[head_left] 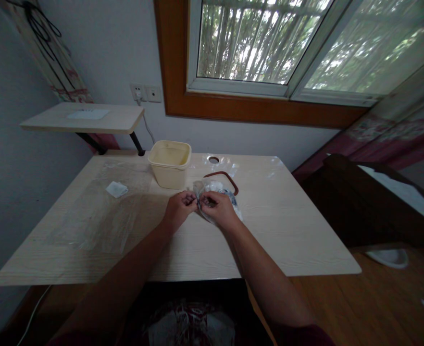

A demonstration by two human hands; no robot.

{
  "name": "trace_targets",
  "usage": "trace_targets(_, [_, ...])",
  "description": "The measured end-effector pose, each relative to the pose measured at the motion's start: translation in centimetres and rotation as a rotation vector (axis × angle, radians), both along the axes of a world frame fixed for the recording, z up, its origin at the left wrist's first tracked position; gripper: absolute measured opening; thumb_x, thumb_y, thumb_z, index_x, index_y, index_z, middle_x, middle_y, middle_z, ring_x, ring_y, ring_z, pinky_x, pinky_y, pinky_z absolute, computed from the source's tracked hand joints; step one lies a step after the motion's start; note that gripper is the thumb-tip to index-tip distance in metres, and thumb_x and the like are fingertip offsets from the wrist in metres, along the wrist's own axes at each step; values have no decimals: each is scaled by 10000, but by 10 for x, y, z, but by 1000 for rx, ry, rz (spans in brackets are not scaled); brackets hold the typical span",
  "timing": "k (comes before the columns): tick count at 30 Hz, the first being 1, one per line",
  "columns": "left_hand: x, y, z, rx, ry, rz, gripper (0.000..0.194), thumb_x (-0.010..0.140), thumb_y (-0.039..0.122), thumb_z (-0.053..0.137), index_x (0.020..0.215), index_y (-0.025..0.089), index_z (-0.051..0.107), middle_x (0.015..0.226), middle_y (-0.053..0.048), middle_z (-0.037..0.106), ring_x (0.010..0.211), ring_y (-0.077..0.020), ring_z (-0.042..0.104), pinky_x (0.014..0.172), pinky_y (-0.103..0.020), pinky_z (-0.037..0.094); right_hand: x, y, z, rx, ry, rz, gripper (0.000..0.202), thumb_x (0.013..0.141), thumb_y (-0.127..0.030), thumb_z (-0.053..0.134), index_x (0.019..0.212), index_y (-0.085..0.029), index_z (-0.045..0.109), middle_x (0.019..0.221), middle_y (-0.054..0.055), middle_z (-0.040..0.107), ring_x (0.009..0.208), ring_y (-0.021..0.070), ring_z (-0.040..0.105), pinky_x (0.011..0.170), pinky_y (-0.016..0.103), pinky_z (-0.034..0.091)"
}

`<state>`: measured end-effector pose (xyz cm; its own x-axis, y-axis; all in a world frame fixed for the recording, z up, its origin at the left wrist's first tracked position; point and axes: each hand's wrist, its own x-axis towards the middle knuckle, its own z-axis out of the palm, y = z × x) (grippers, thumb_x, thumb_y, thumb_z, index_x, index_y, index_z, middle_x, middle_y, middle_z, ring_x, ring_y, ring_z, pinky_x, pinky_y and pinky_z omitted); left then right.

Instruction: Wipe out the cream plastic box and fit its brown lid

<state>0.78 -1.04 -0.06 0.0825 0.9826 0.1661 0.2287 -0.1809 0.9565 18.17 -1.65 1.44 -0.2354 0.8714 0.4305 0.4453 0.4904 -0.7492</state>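
Both my hands meet at the gathered neck of a clear plastic bag lying on the table. My left hand pinches the twisted neck from the left. From the right, my right hand has its fingers closed on the same neck, and it covers part of the bag. Whitish and dark contents show through the plastic, too unclear to name. Just behind the bag lies a brown curved handle-like strip. A cream plastic bin stands upright behind my left hand.
A clear plastic sheet covers the table's left part, with a small white packet on it. A raised shelf holding a paper stands at the back left. Behind the table is a window; a round cable hole pierces the back edge.
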Motion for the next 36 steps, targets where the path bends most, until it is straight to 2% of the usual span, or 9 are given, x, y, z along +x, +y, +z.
trace_targets(4, [-2, 0, -4, -16, -37, -35, 131, 748, 289, 646, 817, 180, 671, 701, -2, 684, 650, -138, 673, 640, -223, 537, 2, 0, 2, -53, 16, 19, 141, 765, -235, 626, 860, -178, 713, 748, 2, 687, 673, 147, 622, 662, 236, 479])
trace_targets(10, [-7, -1, -6, 151, 137, -10, 141, 782, 281, 668, 883, 194, 713, 818, -42, 721, 745, -156, 696, 731, -255, 569, 3, 1, -2, -27, -34, 14, 149, 787, -239, 619, 885, -178, 713, 773, 15, 697, 680, 150, 629, 677, 246, 483])
trace_targets(14, [-8, -2, -4, 180, 195, -9, 154, 796, 281, 669, 914, 199, 721, 865, -54, 734, 770, -160, 707, 759, -267, 577, 4, 2, -2, -17, -48, 28, 142, 793, -216, 613, 882, -173, 714, 777, 13, 696, 687, 144, 626, 681, 239, 478])
trace_targets(23, [-8, 3, -12, 53, 69, -45, 158, 752, 289, 674, 861, 178, 695, 795, -42, 729, 741, -157, 702, 720, -251, 563, 5, 1, -1, -33, -66, 58, 138, 801, -205, 615, 893, -176, 714, 791, 13, 702, 705, 144, 634, 691, 239, 484])
trace_targets(30, [-7, 5, -6, -104, -74, -86, 156, 703, 301, 666, 795, 177, 644, 668, 5, 671, 630, -135, 657, 617, -224, 529, 3, 0, -2, 18, -78, 48, 130, 838, -234, 633, 931, -198, 717, 843, 28, 725, 749, 159, 657, 717, 258, 498])
trace_targets(36, [-5, 3, -2, -196, -141, -61, 152, 690, 302, 686, 750, 175, 628, 644, 14, 674, 603, -143, 675, 633, -243, 553, 2, -1, 2, 70, -229, 46, 95, 883, -217, 629, 940, -196, 703, 862, 44, 709, 784, 164, 650, 735, 256, 478])
